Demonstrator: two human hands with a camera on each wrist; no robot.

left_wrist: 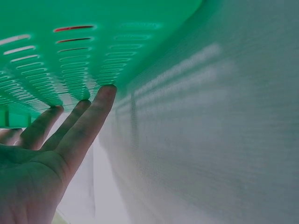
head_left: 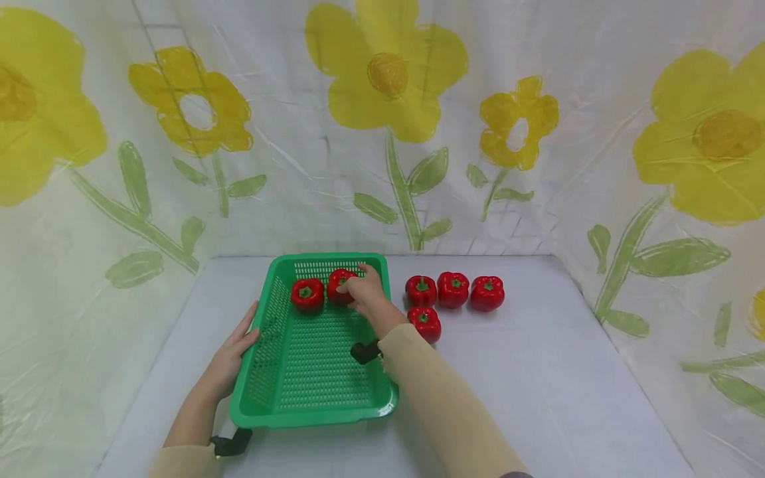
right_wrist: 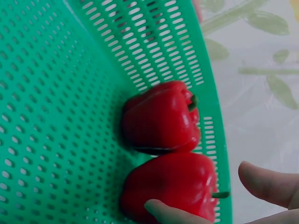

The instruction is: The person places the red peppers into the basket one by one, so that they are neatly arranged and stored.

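Observation:
A green plastic basket (head_left: pixel 317 418) with slotted walls holds two red bell peppers at its far end. One bell pepper (head_left: pixel 307 296) sits to the left; the other bell pepper (head_left: pixel 337 281) is beside it, partly covered by my right hand (head_left: pixel 366 291). In the right wrist view, one finger (right_wrist: pixel 170 213) lies against the lower pepper (right_wrist: pixel 163 184), while the other digit stands apart from it near the stem. My left hand (head_left: pixel 226 364) rests on the basket's left side. Its fingers stretch out straight under the slotted wall (left_wrist: pixel 74 51) in the left wrist view.
Several more red bell peppers (head_left: pixel 453 289) stand on the white tabletop (head_left: pixel 538 378) right of the basket, one of them (head_left: pixel 426 325) nearer, partly behind the right forearm. A flower-printed sheet (head_left: pixel 287 192) hangs behind the table and along both sides.

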